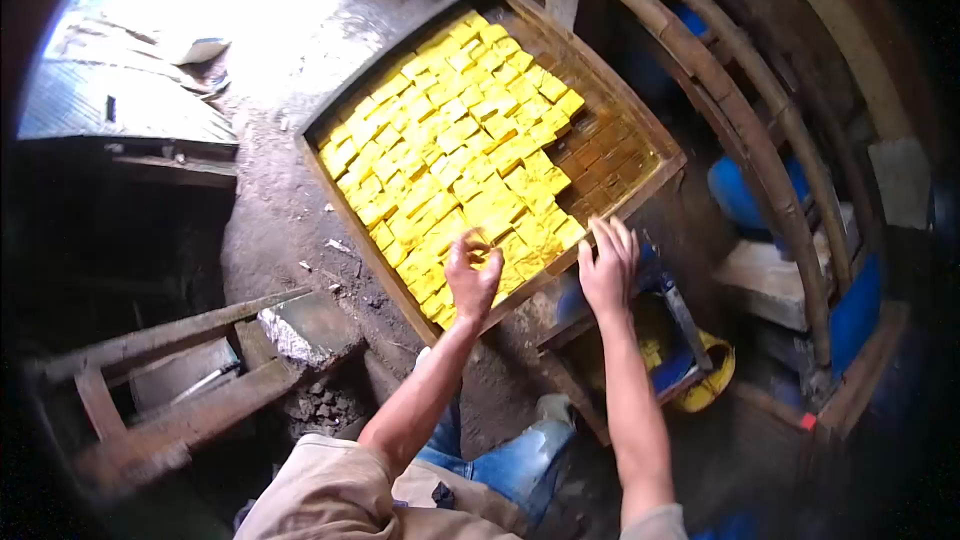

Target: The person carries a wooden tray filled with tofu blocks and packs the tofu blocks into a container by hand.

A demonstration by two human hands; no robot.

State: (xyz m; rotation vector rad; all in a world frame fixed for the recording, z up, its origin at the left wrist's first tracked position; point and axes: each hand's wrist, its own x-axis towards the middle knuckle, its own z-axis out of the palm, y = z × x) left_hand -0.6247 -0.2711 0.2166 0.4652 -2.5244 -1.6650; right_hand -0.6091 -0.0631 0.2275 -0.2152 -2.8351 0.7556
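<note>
We find yellow blocks (440, 155) covering most of the tray (645, 190), brown base (612, 158) showing; left hand (474, 280), right hand (608, 275) loosely open.

The blocks (450, 152) are bright yellow in a brick-like pattern; the tray (612, 162) is brown, darker lines crossing its bare part; shirt (318, 488) beige; jeans (522, 460) faded blue, paler at the knee; bucket (721, 368) yellow; floor (268, 210) grey-brown.
</note>
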